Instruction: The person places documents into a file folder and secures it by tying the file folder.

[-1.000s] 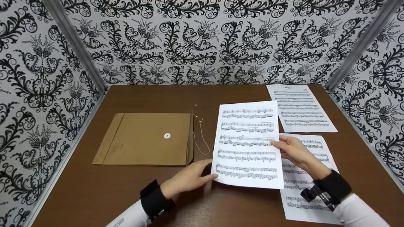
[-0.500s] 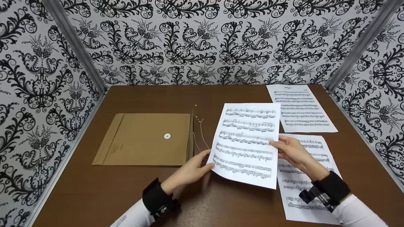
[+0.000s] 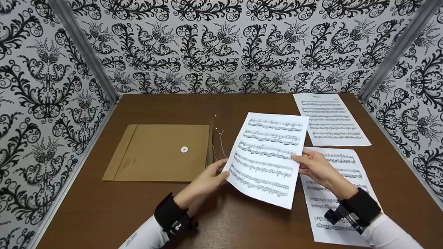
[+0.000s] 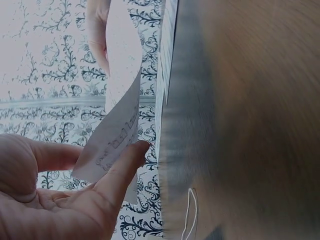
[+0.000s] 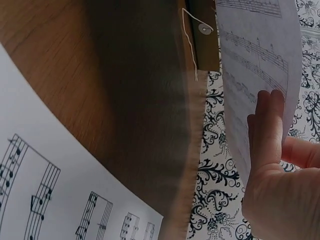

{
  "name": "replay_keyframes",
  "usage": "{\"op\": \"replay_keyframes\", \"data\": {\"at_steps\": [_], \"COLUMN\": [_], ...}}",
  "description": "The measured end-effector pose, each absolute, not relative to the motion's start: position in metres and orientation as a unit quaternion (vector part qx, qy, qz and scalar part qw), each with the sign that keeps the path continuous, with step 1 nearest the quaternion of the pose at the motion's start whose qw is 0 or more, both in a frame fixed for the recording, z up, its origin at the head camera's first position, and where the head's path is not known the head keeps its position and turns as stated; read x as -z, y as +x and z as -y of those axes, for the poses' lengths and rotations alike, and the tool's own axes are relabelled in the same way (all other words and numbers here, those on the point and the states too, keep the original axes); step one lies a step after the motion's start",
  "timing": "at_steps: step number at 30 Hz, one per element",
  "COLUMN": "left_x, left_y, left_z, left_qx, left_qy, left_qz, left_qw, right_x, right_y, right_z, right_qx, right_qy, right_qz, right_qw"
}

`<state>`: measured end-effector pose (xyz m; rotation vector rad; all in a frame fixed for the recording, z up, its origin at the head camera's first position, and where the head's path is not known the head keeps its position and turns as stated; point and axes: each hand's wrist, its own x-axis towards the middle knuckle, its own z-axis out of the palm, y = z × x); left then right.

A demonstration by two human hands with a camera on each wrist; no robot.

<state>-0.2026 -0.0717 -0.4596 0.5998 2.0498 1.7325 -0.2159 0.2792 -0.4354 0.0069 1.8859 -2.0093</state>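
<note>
Both hands hold a white sheet of sheet music [image 3: 266, 155] above the table, its top leaning right and its lower part bowed. My left hand [image 3: 206, 180] pinches the lower left corner, thumb on the printed face and fingers behind. The sheet's curl shows in the left wrist view, between thumb and fingers of the left hand [image 4: 75, 195]. At the right edge, my right hand [image 3: 320, 169] grips with the thumb in front; the right wrist view shows its fingers [image 5: 267, 125] straight along the back. Left of the sheet lies a brown string-tie envelope [image 3: 159, 152] with a white button [image 3: 184, 149].
Two more music sheets lie on the brown table [image 3: 242, 228]: one at the back right [image 3: 332, 119], the other under the right forearm [image 3: 341, 197]. The envelope's thin string [image 3: 221, 141] trails beside its right edge. Patterned walls [image 3: 221, 45] enclose the table at back and sides.
The held sheet has turned clockwise, its top moving right and its bottom left. My left hand has moved up and slightly left with the corner; my right hand has shifted slightly left.
</note>
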Motion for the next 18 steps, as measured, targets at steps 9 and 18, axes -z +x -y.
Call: {"op": "replay_keyframes", "data": {"at_steps": [9,18], "left_x": [0.461,0.453], "left_y": [-0.209,-0.212], "left_z": [0.075,0.083], "left_qx": [-0.657,-0.645], "left_qy": [0.186,0.169], "left_qz": [-0.698,-0.724], "left_qw": [0.214,0.179], "right_x": [0.434,0.434], "right_y": [-0.213,-0.211], "right_z": [-0.272,-0.268], "right_qx": [0.706,0.713], "right_qy": [0.001,-0.007], "right_qz": [-0.681,-0.674], "right_qw": [0.192,0.195]}}
